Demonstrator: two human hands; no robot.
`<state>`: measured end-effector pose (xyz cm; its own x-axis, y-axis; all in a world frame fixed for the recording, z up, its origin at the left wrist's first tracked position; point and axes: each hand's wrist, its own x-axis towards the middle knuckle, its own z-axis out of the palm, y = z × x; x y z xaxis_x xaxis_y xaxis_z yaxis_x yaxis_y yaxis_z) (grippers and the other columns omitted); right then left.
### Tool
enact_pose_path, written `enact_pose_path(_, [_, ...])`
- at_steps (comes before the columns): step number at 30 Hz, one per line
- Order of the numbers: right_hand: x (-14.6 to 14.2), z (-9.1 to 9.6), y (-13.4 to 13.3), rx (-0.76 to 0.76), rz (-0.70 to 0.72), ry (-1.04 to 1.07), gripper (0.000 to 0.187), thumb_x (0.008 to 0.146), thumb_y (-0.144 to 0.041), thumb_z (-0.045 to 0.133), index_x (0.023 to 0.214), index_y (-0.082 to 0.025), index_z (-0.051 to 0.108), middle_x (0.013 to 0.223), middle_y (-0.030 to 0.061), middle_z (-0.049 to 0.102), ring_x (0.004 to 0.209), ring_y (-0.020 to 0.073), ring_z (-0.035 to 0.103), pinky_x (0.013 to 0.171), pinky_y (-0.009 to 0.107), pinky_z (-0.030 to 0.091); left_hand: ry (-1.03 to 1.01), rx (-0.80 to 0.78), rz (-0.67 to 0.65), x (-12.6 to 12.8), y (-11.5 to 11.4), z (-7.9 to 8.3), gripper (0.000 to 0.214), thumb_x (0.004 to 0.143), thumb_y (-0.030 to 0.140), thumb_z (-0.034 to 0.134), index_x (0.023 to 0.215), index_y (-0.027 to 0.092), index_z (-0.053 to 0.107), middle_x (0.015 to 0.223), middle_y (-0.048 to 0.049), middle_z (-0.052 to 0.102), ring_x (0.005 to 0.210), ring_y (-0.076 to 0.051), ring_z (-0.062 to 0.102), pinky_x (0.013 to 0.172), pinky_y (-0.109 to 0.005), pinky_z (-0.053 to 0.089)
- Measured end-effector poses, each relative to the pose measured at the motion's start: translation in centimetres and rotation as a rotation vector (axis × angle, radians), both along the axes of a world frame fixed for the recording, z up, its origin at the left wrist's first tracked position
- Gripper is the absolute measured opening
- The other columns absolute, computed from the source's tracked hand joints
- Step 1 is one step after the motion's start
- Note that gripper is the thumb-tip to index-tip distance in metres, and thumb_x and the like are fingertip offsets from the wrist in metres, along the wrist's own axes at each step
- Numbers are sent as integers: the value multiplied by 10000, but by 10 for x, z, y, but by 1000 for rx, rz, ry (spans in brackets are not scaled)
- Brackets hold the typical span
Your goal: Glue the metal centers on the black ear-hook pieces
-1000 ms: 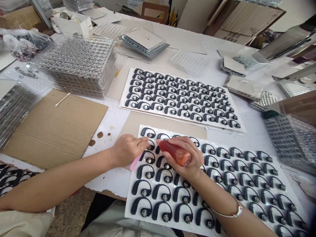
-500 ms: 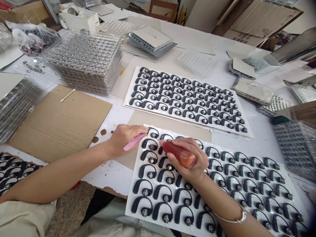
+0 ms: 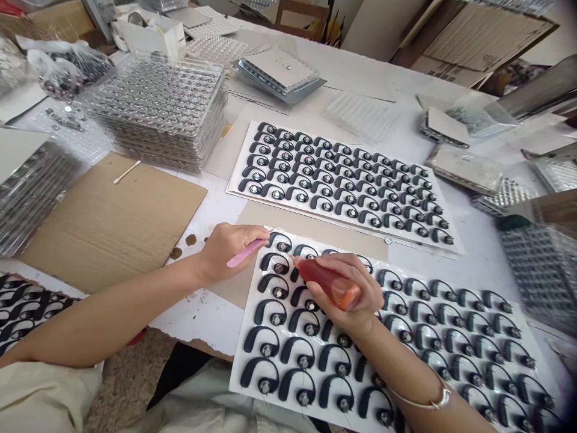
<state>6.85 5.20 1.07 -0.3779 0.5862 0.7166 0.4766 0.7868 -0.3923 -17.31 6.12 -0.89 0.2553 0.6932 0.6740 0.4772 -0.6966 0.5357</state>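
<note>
Red bottle (image 3: 322, 279) wrapped in our right hand (image 3: 356, 288), tip beside a black hooked piece (image 3: 279, 268) near the top-left corner of the white sheet (image 3: 295, 379) (can't tell if touching). Our left hand (image 3: 228, 249) pinches a pink stick (image 3: 246, 254). Looks like we're lining up the nozzle; next probably calls for a gentle squeeze, wrist steady.

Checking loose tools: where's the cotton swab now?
The cotton swab lies left in the head view, on the brown cardboard, near the stack of plastic trays.
</note>
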Motion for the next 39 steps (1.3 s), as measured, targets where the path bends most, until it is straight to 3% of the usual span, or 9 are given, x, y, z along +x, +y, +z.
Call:
enact_pose_path(18, [-3,3,-2,-75,8,-33,317,754,-238,718,1047,-201,603,866,61,652,734,175,628,588,314,557,5,21,8,0,0,0,71,886,146,608,944,135,648,928,-60,742,842,-168,724,747,-221,598])
enact_pose_path(34, [-5,-1,1,-87,51,-10,365,744,-265,743,1077,-208,603,883,74,658,758,190,638,632,334,575,-21,-56,-9,-1,0,-3,89,880,161,620,953,144,669,952,-62,740,875,-181,720,794,-237,591])
enact_pose_path(37, [-4,-3,0,-132,48,37,352,714,-244,764,1036,-207,630,868,65,664,760,188,644,638,337,577,-7,-33,-12,-3,1,-1,105,878,151,623,975,143,662,967,-66,737,890,-183,717,810,-244,590])
enact_pose_path(39, [-2,-1,3,-234,32,175,274,720,-272,757,967,-213,654,822,45,663,711,176,645,587,325,571,-14,24,-4,-2,-2,3,113,873,148,633,984,139,654,963,-66,737,885,-181,718,794,-234,592])
